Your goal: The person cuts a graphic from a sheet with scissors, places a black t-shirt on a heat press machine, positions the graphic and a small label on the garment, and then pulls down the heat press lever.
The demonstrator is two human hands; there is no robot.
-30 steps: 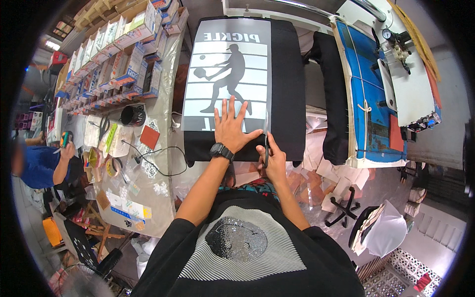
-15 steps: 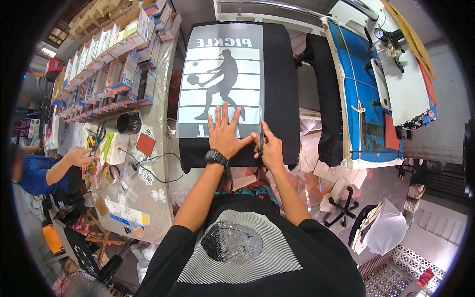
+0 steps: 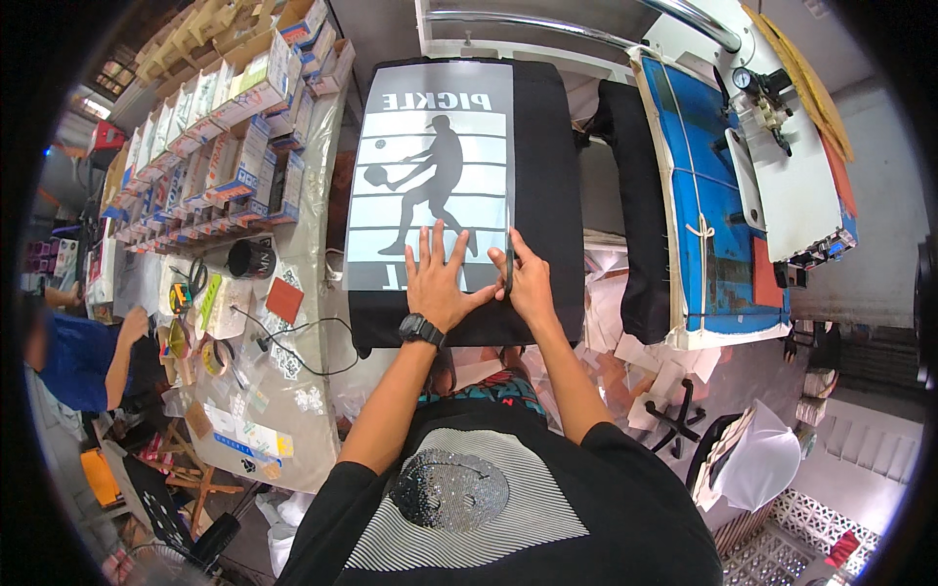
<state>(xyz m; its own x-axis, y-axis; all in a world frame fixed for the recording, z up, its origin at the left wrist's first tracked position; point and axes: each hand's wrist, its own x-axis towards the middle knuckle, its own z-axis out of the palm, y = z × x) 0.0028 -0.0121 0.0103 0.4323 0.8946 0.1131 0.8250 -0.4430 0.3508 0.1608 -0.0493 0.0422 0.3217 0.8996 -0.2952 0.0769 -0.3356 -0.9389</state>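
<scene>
A printed transfer sheet (image 3: 430, 176) is being held flat on a black garment (image 3: 547, 195) spread over the press pad. The left hand (image 3: 437, 278) is being pressed down, fingers spread, on its lower edge; the right hand (image 3: 523, 283) is being pinched around a thin dark tool at its right edge. The sheet is judged light, thin, slippery and easily creased, best held by its edges.

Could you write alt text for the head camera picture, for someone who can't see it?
Seen from above, a person's left hand presses flat on a grey-and-white transfer sheet lying on a black garment, while the right hand pinches the sheet's right edge. A cluttered worktable stands to the left.
</scene>
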